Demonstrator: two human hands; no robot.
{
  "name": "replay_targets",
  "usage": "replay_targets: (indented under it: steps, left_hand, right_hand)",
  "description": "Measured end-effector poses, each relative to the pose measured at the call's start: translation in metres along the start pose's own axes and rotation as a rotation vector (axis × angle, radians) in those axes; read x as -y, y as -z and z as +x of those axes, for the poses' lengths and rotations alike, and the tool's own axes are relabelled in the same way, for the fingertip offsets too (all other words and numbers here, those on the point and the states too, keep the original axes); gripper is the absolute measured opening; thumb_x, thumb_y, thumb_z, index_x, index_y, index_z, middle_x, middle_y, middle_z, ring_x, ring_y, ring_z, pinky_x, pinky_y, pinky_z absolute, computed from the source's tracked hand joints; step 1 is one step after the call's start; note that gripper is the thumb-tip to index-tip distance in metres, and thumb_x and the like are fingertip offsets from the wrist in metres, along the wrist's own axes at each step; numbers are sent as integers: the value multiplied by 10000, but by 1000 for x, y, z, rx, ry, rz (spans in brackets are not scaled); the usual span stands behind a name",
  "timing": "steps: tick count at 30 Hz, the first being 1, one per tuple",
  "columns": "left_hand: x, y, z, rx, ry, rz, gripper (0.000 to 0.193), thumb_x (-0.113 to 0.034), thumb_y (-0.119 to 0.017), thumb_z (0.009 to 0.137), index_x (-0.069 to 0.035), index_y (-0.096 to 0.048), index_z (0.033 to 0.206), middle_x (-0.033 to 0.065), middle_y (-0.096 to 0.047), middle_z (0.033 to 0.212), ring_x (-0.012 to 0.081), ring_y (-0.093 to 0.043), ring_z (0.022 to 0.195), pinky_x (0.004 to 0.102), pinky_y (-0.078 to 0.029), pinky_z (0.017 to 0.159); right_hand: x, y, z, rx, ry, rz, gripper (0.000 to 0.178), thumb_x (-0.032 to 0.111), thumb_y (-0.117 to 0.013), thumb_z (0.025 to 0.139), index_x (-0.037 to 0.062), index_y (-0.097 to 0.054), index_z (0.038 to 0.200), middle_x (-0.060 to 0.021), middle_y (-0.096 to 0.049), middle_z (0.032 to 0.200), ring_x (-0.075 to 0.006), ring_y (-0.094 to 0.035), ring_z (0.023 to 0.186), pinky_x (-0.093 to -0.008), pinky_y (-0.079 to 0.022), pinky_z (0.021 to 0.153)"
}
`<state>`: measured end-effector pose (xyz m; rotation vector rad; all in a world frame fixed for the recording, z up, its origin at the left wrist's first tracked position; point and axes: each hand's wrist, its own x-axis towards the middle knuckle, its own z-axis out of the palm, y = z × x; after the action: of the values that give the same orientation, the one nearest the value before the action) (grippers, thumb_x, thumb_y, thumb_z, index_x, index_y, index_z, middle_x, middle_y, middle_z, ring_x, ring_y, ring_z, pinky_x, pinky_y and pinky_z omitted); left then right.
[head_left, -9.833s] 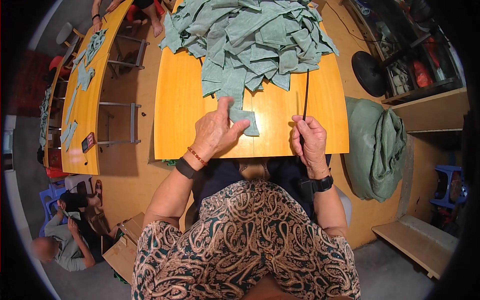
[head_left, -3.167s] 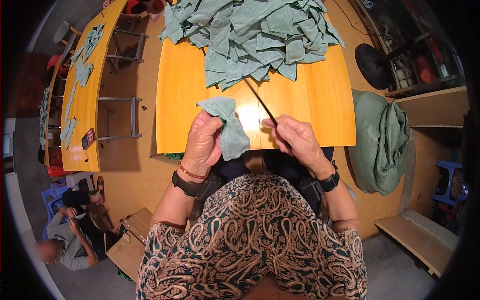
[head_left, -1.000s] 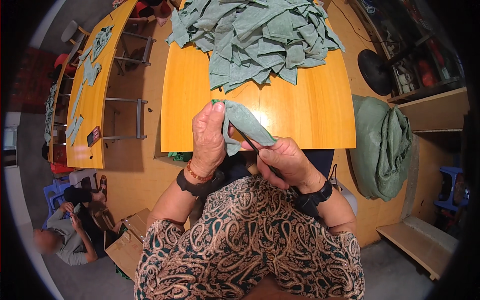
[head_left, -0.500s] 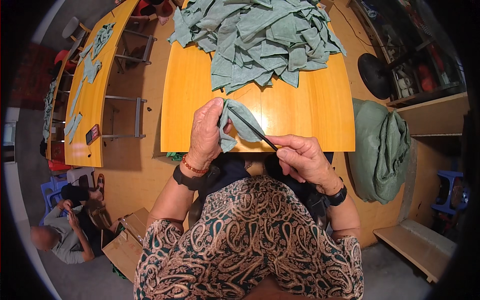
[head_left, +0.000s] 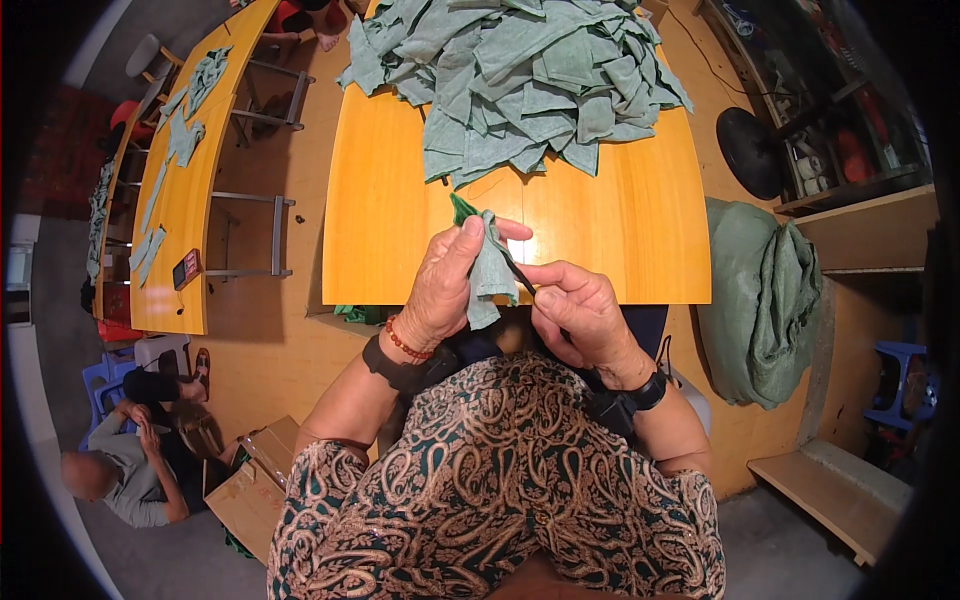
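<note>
My left hand [head_left: 447, 275] pinches a small pale green cloth piece [head_left: 488, 275] over the near edge of the yellow table. A brighter green tip of fabric pokes out above that thumb. My right hand [head_left: 588, 312] grips a thin black rod [head_left: 524, 280], which slants up and left into the cloth; its far end is hidden in the folds. Beyond my hands, a large heap of similar green cloth pieces [head_left: 545, 85] covers the far part of the table [head_left: 375, 220].
At the left, another yellow table [head_left: 185, 215] bears green cloth strips and a small red and black device [head_left: 186, 268]. A seated person [head_left: 140, 470] is at lower left beside a cardboard box [head_left: 245, 490]. A big green sack [head_left: 755, 300] stands right of my table.
My left hand has moved right and tilted inward, and the cloth has bunched further along the rod. Less of the rod shows. My right hand has shifted slightly nearer and left.
</note>
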<state>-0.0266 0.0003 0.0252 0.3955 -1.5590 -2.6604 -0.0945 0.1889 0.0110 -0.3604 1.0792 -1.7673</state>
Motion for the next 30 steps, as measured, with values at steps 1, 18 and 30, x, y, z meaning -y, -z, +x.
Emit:
replay_targets:
  steps: [1,18,30]
  left_hand:
    - [1,-1,1,-74,-33,8,486,-404,-427,1045,28,-615,1162,8,-628,833,61,-573,723,208,-475,683]
    - [3,28,12,-199,-170,-224,127,-161,-566,995,-42,-610,982,29,-668,880,105,-645,744,263,-551,694]
    - [-2,23,2,-131,34,-144,196,-191,-630,965,-15,-668,1044,16,-677,837,56,-625,701,219,-529,636]
  right_hand:
    - [0,-1,0,1,-16,12,329,176,-533,994,22,-563,1283,15,-526,600,-36,-390,409,-194,-287,361]
    - [17,10,-24,-15,-138,-88,366,126,-521,999,51,-542,1357,-7,-549,586,-30,-380,372,-177,-283,334]
    - [12,31,-13,66,-115,-55,328,112,-562,980,36,-595,1297,11,-505,566,-20,-364,375,-169,-262,334]
